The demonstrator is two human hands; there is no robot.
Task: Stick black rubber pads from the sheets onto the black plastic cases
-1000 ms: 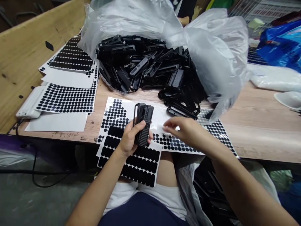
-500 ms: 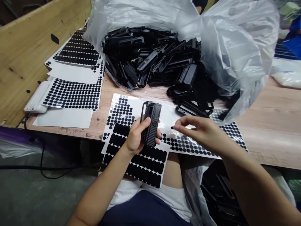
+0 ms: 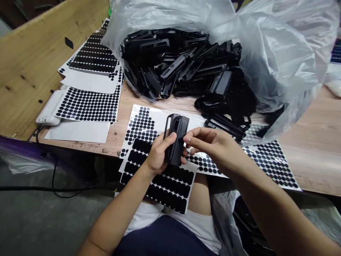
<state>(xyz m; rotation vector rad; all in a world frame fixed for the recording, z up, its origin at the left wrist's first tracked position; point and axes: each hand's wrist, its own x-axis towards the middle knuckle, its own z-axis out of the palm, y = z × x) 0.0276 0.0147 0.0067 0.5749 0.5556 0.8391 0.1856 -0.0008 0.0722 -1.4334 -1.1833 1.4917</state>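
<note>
My left hand (image 3: 159,151) is wrapped round a black plastic holder (image 3: 179,137) with a carbon-weave pattern and an open loop on its left side. The thumb presses on the holder's front and fingertips show at its right edge. My right hand (image 3: 206,140) pinches at the holder's right side, its fingertips against or very near the surface. The small round black sticker in that pinch is mostly hidden now. Beneath both hands lies a white sheet of round black stickers (image 3: 144,122). Nearer my lap is another sheet with larger black stickers (image 3: 166,181).
A clear plastic bag (image 3: 282,46) spills many similar black holders (image 3: 173,67) across the table's back. More sticker sheets (image 3: 87,105) and a white box-like device (image 3: 50,108) with a cable lie left, beside a wooden board (image 3: 34,67). Another bag of black parts (image 3: 226,217) hangs below the table edge.
My right hand has moved left, bringing the small round sticker from beside the holder to its right face. My left hand still grips the holder. The whole view has shifted slightly.
</note>
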